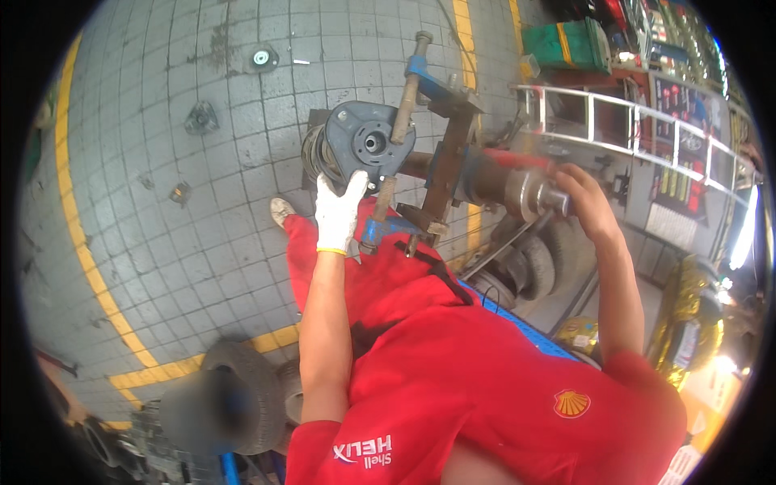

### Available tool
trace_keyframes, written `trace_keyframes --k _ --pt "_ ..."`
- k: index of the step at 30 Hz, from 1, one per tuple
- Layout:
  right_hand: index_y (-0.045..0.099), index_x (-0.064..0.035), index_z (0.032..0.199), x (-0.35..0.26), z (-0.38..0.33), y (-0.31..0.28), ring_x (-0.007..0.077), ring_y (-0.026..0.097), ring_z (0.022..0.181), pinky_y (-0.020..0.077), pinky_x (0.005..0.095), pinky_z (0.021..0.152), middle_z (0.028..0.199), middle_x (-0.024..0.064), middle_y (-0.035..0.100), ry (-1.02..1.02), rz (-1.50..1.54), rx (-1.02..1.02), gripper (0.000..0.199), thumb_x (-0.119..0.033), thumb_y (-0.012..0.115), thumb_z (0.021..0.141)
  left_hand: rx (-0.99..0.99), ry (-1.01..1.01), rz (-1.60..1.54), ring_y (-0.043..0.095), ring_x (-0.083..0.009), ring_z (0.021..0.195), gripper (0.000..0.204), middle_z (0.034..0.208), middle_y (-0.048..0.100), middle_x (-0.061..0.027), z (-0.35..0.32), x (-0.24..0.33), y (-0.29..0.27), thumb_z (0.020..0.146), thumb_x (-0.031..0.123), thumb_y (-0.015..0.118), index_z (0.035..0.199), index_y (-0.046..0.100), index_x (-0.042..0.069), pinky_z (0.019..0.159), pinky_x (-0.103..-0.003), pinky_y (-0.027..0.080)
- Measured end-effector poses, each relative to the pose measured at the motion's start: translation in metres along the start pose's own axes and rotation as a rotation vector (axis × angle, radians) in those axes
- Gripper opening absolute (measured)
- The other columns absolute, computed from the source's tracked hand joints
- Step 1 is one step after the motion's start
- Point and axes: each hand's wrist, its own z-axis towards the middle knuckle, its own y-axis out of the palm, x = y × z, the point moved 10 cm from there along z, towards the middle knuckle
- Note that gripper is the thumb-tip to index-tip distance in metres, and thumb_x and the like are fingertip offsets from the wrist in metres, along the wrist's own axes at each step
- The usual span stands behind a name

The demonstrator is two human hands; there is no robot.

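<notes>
At the left end of the press (447, 171), the mount (352, 134) looks heavy and rigid, best held by its rim; left hand (338, 212) spreads against it, right hand (585, 200) at the cylinder (527, 194), grip unclear

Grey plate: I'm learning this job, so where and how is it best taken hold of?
Probably the grey plate is best taken by its left rim, thumb on its face, reaching in from the left: that curved edge is uncovered, while two rods crowd its right side. The gloved left hand is at its lower edge.
</notes>
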Motion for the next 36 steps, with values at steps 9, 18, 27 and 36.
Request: trace_keyframes --k 9,18,27,36 --pt "0.071 0.0011 0.125 0.038 0.001 0.000 0.0178 0.077 0.076 0.0641 0.0307 0.069 0.095 0.0092 0.076 -0.168 0.235 -0.042 0.053 -0.050 0.060 0.117 0.072 0.197 0.348 0.046 -0.0368 0.161 0.110 0.173 0.048 -0.0254 -0.008 0.068 -0.024 0.095 0.039 0.091 0.176 0.027 0.001 0.131 -0.044 0.039" --pt "0.071 0.0008 0.107 0.040 0.003 -0.004 0.0123 0.072 0.075 0.0602 0.0312 0.069 0.085 0.0054 0.071 -0.282 0.223 0.070 0.054 -0.052 0.059 0.117 0.304 0.499 0.685 0.062 -0.0392 0.142 0.068 0.153 0.062 -0.0189 0.007 0.174 0.045 0.106 0.059 0.070 0.151 0.062 0.008 0.119 -0.049 0.048" --pt "0.068 0.0014 0.113 0.080 0.035 -0.038 0.0157 0.070 0.070 0.0597 0.0328 0.069 0.083 0.0085 0.070 -0.167 0.488 0.226 0.051 -0.049 0.060 0.116 0.316 0.550 0.628 0.065 -0.0394 0.133 0.056 0.142 0.066 -0.0200 0.010 0.164 0.040 0.107 0.048 0.074 0.141 0.066 0.005 0.115 -0.050 0.050" --pt "0.067 -0.0016 0.109 0.127 0.022 -0.035 0.0133 0.063 0.066 0.0516 0.0315 0.064 0.079 0.0028 0.063 -0.177 0.585 0.220 0.046 -0.046 0.059 0.117 0.329 0.482 0.715 0.065 -0.0386 0.137 0.058 0.146 0.067 -0.0182 0.008 0.167 0.044 0.106 0.055 0.072 0.142 0.068 0.010 0.116 -0.049 0.049"
